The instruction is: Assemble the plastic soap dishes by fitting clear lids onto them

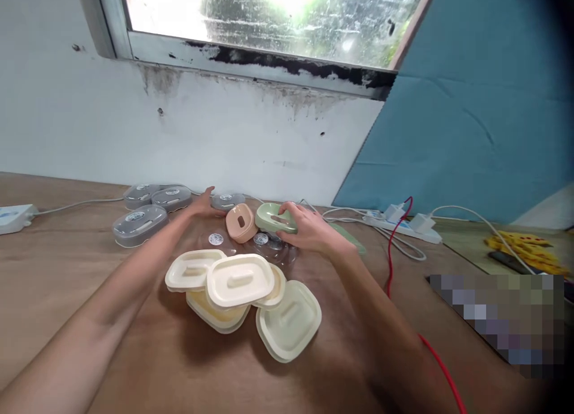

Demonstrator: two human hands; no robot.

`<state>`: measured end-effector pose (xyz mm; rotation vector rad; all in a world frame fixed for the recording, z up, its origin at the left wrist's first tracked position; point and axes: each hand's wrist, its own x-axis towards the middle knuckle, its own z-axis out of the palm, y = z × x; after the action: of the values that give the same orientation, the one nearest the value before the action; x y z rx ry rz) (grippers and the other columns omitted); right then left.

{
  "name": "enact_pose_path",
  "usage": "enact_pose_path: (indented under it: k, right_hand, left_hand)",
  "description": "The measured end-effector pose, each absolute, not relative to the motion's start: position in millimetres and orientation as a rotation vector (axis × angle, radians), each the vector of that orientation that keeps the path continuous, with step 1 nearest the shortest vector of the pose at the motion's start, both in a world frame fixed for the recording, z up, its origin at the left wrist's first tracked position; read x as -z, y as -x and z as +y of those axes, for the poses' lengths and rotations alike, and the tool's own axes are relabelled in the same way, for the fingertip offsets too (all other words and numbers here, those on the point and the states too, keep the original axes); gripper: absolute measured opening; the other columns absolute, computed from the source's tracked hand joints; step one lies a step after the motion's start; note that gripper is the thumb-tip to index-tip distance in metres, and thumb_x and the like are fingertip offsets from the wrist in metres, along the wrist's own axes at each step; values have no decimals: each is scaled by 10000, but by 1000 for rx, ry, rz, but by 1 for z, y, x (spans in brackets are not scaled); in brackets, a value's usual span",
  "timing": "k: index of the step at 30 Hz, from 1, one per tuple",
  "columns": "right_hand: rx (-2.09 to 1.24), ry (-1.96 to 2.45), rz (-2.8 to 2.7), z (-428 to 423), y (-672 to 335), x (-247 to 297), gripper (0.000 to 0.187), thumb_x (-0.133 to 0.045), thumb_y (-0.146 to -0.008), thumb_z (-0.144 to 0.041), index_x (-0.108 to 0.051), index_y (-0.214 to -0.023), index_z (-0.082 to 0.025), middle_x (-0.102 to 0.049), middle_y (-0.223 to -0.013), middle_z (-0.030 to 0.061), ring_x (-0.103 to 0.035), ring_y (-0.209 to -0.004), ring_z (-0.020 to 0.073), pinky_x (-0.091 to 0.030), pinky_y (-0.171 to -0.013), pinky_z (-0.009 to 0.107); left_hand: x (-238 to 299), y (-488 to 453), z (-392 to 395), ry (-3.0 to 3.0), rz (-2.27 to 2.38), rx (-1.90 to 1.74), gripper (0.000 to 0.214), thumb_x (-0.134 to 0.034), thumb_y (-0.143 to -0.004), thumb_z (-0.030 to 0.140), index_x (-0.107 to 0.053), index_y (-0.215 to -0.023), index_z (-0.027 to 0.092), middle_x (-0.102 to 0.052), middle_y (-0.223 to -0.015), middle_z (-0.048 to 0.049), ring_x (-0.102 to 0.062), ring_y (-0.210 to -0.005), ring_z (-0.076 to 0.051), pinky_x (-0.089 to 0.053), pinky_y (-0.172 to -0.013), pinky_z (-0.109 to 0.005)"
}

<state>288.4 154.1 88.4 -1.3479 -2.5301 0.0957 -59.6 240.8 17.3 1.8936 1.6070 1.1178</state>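
Note:
Between the thumb and fingers of my right hand (307,225) is a light green plastic lid (268,215) with an oval slot, tilted near the wall. My left hand (206,206) reaches to the back with its thumb raised and fingers apart. Its fingertips end beside a tilted peach plastic lid (241,224) with a slot; whether they touch it I cannot tell. Just behind that hand lies a clear grey cover (228,201) with a round sticker. More clear covers (269,246) lie beneath the peach and green pieces. Nearer me is a loose pile of cream plastic lids (240,280) and pale green ones (290,321).
Several clear grey covers (141,224) sit at the back left. A white power strip (403,224) with plugs and cables stands at right, and a red cable (390,255) runs toward me. Yellow gloves (524,252) lie far right. A wall with a window (291,19) closes the back.

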Motion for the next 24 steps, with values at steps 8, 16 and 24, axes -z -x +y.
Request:
enact_pose_path:
  k: [8, 16, 24]
  right_hand:
    - [-140, 1274, -2407, 154, -287, -92, 710, -642, -922, -705, -483, -1479, -295, -223, -1732, 177, -60, -1623, 461, -117, -1243, 740]
    - [-383, 747, -2431, 114, -246, -117, 813, -819, -828, -601, -482, -1507, -308, -390, -1667, 129, -325, -1565, 386, -355, -1231, 619]
    - [-836, 665, -2213, 133, -254, -104, 519, -748, -887, -549, -706, -1298, -235, -785, -1139, 68, -733, -1059, 251, -595, -937, 418]
  left_hand:
    - [-33, 64, 206, -1717, 1747, -1291, 840, -911, -776, 454, -572, -1466, 114, -679, -1328, -177, -665, -1208, -360, -536, -1075, -534]
    - [-68, 50, 87, -1918, 964, -1298, 890, -974, -634, 338, -622, -1444, 231, -673, -1381, -133, -631, -1299, -354, -534, -1117, -482]
    - [-57, 51, 77, -1770, 981, -1254, 978, -951, -596, 333, -482, -1455, 325, -662, -1217, -88, -671, -1154, -315, -587, -918, -396]
